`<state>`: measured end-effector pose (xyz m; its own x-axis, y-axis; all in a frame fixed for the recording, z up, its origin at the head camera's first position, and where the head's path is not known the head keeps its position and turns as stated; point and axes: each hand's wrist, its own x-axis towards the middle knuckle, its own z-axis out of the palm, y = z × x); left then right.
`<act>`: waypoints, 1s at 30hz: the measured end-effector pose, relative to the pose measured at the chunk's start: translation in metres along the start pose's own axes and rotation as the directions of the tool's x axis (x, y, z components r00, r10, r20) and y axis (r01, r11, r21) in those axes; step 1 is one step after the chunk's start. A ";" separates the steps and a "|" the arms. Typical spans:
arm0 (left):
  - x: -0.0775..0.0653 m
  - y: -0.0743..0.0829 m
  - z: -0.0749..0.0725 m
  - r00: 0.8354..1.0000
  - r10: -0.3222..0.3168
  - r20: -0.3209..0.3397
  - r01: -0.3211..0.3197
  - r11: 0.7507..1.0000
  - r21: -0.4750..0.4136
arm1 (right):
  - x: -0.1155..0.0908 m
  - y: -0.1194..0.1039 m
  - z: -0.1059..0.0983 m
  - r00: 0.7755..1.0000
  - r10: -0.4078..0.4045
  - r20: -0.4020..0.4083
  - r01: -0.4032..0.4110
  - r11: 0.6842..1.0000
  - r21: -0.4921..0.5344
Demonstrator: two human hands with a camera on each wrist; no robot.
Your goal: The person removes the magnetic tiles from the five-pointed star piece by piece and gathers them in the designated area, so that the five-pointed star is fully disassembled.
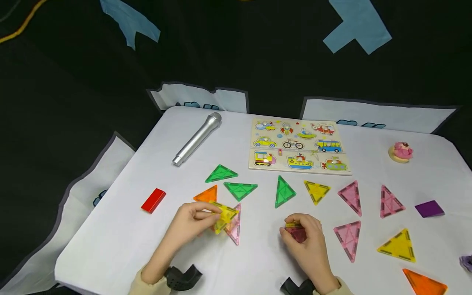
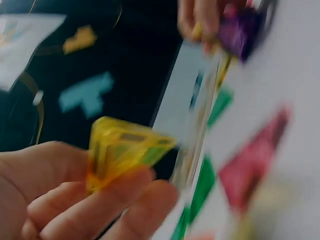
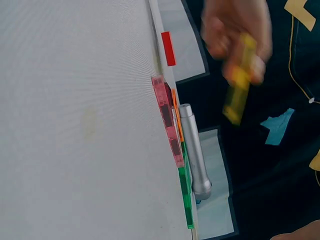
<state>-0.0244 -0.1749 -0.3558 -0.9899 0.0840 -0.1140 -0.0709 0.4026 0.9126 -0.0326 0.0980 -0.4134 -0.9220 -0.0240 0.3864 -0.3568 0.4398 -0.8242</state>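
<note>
My left hand (image 1: 191, 221) pinches yellow triangular magnetic tiles (image 1: 225, 216) between thumb and fingers. They look stacked and slightly fanned in the left wrist view, and show as a blurred yellow bar (image 3: 239, 90) in the right wrist view. Beneath that hand lie an orange triangle (image 1: 207, 194) and a pink triangle (image 1: 236, 229), both partly hidden. Further right, my right hand (image 1: 309, 241) holds a dark reddish-purple tile (image 1: 298, 233) with a yellow edge (image 1: 293, 225) along its top. The fingers cover much of it; in the left wrist view the tile (image 2: 240, 35) looks purple.
Green triangles (image 1: 240, 190) lie beyond the left hand, with a red block (image 1: 153, 200) at left. Several pink triangles (image 1: 350, 198), yellow triangles (image 1: 400, 246) and an orange one (image 1: 424, 282) spread rightward. Behind are a silver microphone (image 1: 197, 139), a vehicle puzzle board (image 1: 298, 147) and a pink figurine (image 1: 402, 151).
</note>
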 end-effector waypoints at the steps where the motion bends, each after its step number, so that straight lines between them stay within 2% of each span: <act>1: -0.005 -0.005 -0.007 1.000 -0.019 -0.004 0.019 1.000 0.017 | 0.000 0.001 -0.002 1.000 -0.002 -0.004 0.002 1.000 -0.002; 3: -0.012 -0.015 -0.019 0.998 -0.062 -0.021 0.063 0.996 0.055 | 0.000 0.002 -0.005 1.000 0.001 -0.008 -0.001 1.000 -0.008; 6: -0.018 -0.027 -0.028 0.990 -0.132 -0.056 0.139 0.979 0.151 | 0.000 0.002 -0.008 1.000 0.013 -0.016 -0.014 1.000 -0.017; 8: -0.019 -0.029 -0.029 0.982 -0.169 -0.085 0.185 0.949 0.256 | 0.001 0.002 -0.010 0.999 0.028 -0.016 -0.029 0.999 -0.023; 10: -0.018 -0.027 -0.028 0.978 -0.177 -0.112 0.207 0.898 0.389 | 0.001 0.002 -0.010 0.999 0.040 -0.009 -0.040 0.999 -0.020; 12: -0.016 -0.020 -0.025 0.983 -0.147 -0.111 0.183 0.843 0.506 | 0.001 0.002 -0.009 0.999 0.043 0.010 -0.043 0.999 -0.006; 13: -0.015 -0.015 -0.023 0.988 -0.121 -0.093 0.152 0.826 0.543 | 0.001 0.002 -0.008 0.999 0.042 0.021 -0.042 0.999 0.005; 14: -0.012 -0.010 -0.018 0.995 -0.088 -0.056 0.104 0.824 0.556 | 0.000 0.003 -0.008 0.999 0.040 0.031 -0.041 0.999 0.019; 15: -0.009 -0.005 -0.012 0.999 -0.047 -0.007 0.043 0.835 0.548 | 0.000 0.003 -0.007 0.998 0.036 0.041 -0.038 0.999 0.036; 16: -0.006 -0.001 -0.003 0.998 -0.010 0.057 -0.021 0.859 0.512 | 0.000 0.003 -0.007 0.998 0.030 0.048 -0.033 0.998 0.052; 17: -0.002 0.003 0.007 0.992 0.025 0.126 -0.081 0.882 0.464 | 0.000 0.003 -0.006 0.998 0.021 0.053 -0.024 0.998 0.061; 18: 0.003 0.006 0.019 0.978 0.057 0.199 -0.134 0.907 0.399 | 0.000 0.003 -0.006 0.999 0.009 0.053 -0.012 0.998 0.069; 20: 0.012 0.010 0.044 0.943 0.098 0.317 -0.184 0.949 0.255 | 0.000 0.003 -0.005 0.998 -0.022 0.056 0.017 0.996 0.084; 22: 0.020 0.012 0.067 0.917 0.114 0.382 -0.179 0.974 0.139 | 0.000 0.003 -0.004 0.996 -0.062 0.064 0.056 0.994 0.090; 24: 0.026 0.012 0.083 0.908 0.111 0.404 -0.138 0.990 0.039 | 0.000 0.004 -0.002 0.992 -0.097 0.080 0.089 0.991 0.096; 27: 0.032 0.009 0.096 0.914 0.103 0.392 -0.074 0.993 -0.089 | 0.000 0.004 -0.001 0.986 -0.132 0.105 0.121 0.987 0.103; 30: 0.035 0.004 0.101 0.920 0.102 0.379 -0.046 0.987 -0.154 | -0.001 0.005 -0.001 0.979 -0.154 0.137 0.140 0.984 0.108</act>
<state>-0.0467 -0.0788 -0.3959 -0.8715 0.4636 -0.1600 -0.0429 0.2530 0.9665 -0.0335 0.1011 -0.4174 -0.8679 -0.2139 0.4484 -0.4963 0.3323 -0.8021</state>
